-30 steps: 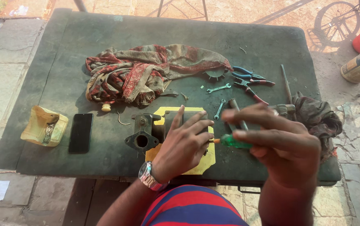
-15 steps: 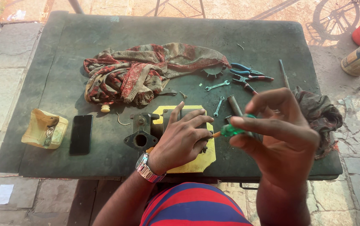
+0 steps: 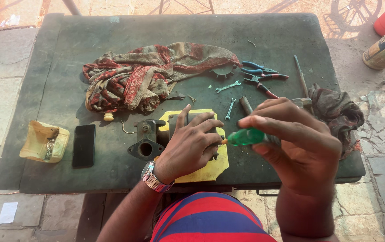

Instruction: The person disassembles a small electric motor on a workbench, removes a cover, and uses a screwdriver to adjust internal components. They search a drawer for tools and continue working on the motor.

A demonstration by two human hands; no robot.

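Our left hand (image 3: 188, 145) lies flat over the metal part (image 3: 150, 136), palm down, fingers spread across its top. That pins it on the yellow sheet (image 3: 210, 168) near the table's (image 3: 44, 170) front edge so it can't slide under tool pressure. Not a closed grip, more a press-down.

Our right hand (image 3: 297, 148) is closed around the green-handled screwdriver (image 3: 245, 136), held level. Its orange tip end points left and sits just beside the left fingers. Thumb and fingers wrap the handle; the shaft is hidden inside the hand. Hands close together, almost touching at the tip.

Around: wrenches (image 3: 228, 86) and pliers (image 3: 258, 71) lie behind the part within reach. The patterned cloth (image 3: 147, 76) is farther back. A dark rag (image 3: 338, 112) sits at the right edge, phone (image 3: 84, 145) and a yellowish pouch (image 3: 44, 141) on the left, well apart from the work.

Versus half a second ago: left hand and part unchanged. The right hand sits much the same, the screwdriver now more level with the tip closer to the left fingers. A second ago the right hand was lower, near the table surface.
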